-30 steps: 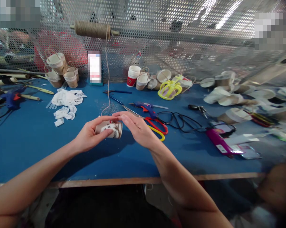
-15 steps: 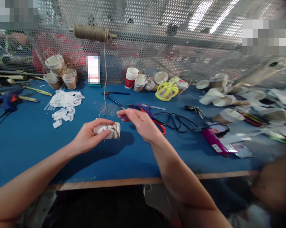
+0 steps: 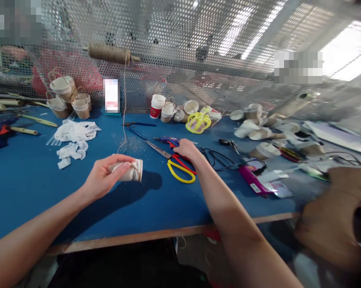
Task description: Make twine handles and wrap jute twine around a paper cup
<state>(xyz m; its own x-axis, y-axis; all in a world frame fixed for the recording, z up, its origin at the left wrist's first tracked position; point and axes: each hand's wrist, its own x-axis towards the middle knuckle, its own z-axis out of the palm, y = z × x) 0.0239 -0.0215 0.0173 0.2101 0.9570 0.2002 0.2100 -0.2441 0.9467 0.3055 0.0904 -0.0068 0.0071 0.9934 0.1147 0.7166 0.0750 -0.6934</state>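
Note:
My left hand (image 3: 101, 178) is closed round a small paper cup (image 3: 136, 172) lying sideways above the table, with twine wrapped near its rim end. A strand of twine (image 3: 125, 96) runs from the cup up to a twine spool (image 3: 108, 53) on the mesh. My right hand (image 3: 187, 149) is closed on the handle end of a blue glue gun (image 3: 170, 141), whose nozzle points left. The fingertips are partly hidden. Just below lie scissors (image 3: 180, 176) with one red and one yellow handle, beside the right wrist.
Pliers with blue handles (image 3: 141, 124) lie behind the scissors. Stacked cups (image 3: 63, 89), white cloth scraps (image 3: 77, 131) and a phone (image 3: 111, 96) stand or lie at left. A yellow frame (image 3: 198, 122), black cable (image 3: 216, 158), purple device (image 3: 252, 180) and another person's arm (image 3: 327, 208) are to the right.
My right hand has moved away from the cup to the right and closed on the glue gun, uncovering the scissors. My left hand still holds the cup. The view has shifted right.

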